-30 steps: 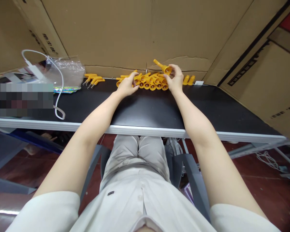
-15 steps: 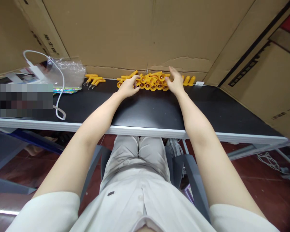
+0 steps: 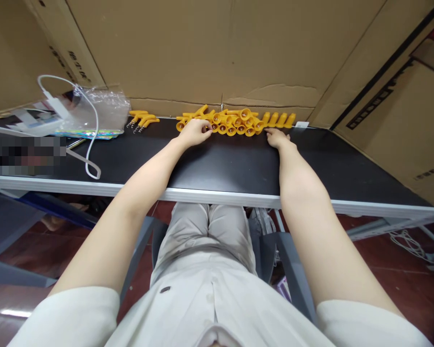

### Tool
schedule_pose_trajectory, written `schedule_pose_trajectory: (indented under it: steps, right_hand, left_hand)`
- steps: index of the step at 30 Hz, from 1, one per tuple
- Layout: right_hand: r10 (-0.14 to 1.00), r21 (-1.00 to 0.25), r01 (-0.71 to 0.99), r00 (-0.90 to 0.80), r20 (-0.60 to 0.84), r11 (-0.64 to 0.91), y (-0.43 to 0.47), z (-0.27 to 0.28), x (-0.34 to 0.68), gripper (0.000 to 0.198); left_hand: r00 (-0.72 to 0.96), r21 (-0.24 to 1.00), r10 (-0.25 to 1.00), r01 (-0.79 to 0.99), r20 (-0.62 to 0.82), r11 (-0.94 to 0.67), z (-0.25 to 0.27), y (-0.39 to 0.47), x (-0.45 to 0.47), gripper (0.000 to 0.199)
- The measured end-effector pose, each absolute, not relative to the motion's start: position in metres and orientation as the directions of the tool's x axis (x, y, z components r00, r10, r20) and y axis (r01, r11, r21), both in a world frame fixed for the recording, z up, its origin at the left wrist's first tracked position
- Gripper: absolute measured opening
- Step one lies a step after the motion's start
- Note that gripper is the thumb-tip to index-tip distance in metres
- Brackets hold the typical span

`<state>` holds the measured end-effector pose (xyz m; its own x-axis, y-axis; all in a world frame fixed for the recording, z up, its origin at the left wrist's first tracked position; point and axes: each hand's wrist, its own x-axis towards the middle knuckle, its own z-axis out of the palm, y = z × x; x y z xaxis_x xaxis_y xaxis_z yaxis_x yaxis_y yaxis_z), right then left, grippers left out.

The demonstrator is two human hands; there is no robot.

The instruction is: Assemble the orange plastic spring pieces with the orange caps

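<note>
A pile of yellow corkscrews (image 3: 240,129) lies along the back of the black table, their round flared ends facing me, with a metallic glint inside. At the pile's left front is my left hand (image 3: 194,133), fingers curled and thumb and fingertips drawn together against the pile; whatever they pinch is hidden. My right hand (image 3: 278,139) rests on the table by the pile's right end, fingers pointing left, not wrapped around anything. Behind it, several yellow tapered sleeves (image 3: 282,120) stand in a row. Farther left lie several yellow handles (image 3: 144,120) with bare metal spirals.
Cardboard walls (image 3: 188,53) enclose the table's back and sides. On the left are a clear plastic bag (image 3: 108,108), a white cable (image 3: 96,130) and a colourful flat packet (image 3: 104,135). A small white card (image 3: 302,125) lies right of the sleeves. The table's metal edge (image 3: 220,196) runs before me.
My right hand has come away from the pile's right side, moving right and toward me, uncovering more sleeves. My left hand stays at the pile, its thumb and fingertips now closer together.
</note>
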<state>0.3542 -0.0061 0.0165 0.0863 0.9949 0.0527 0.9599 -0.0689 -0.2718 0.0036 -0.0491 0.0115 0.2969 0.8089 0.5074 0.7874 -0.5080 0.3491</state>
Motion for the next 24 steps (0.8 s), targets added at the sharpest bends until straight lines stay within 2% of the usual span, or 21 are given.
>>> schedule_pose_trajectory:
  steps: [8,11,14,18,21,24]
  right_hand:
    - [0.996,-0.228,0.97,0.087,-0.015,-0.088,0.006,0.028,0.34,0.074]
    - [0.997,-0.261,0.962,0.082,-0.005,-0.08,0.016,0.026,0.339,0.072]
    - [0.997,-0.32,0.947,0.056,0.052,-0.037,0.03,0.021,0.343,0.065]
    - [0.994,-0.343,0.939,0.055,0.092,-0.02,0.045,0.015,0.346,0.043]
    - [0.985,-0.433,0.902,0.081,0.153,-0.007,0.054,0.01,0.345,0.026]
    - [0.964,-0.536,0.842,0.095,0.247,0.055,0.063,0.002,0.351,0.029]
  left_hand:
    - [0.299,0.382,0.829,0.778,0.473,-0.499,0.014,-0.053,0.006,0.018]
    - [0.308,0.372,0.824,0.778,0.475,-0.506,0.016,-0.054,0.007,0.019]
    - [0.309,0.369,0.827,0.782,0.47,-0.502,0.015,-0.054,0.008,0.021]
    - [0.304,0.373,0.83,0.784,0.467,-0.497,0.013,-0.053,0.009,0.02]
    - [0.204,0.381,0.836,0.818,0.509,-0.432,0.014,-0.047,0.001,0.019]
    - [-0.043,0.467,0.85,0.849,0.525,-0.246,0.019,-0.039,-0.021,0.022]
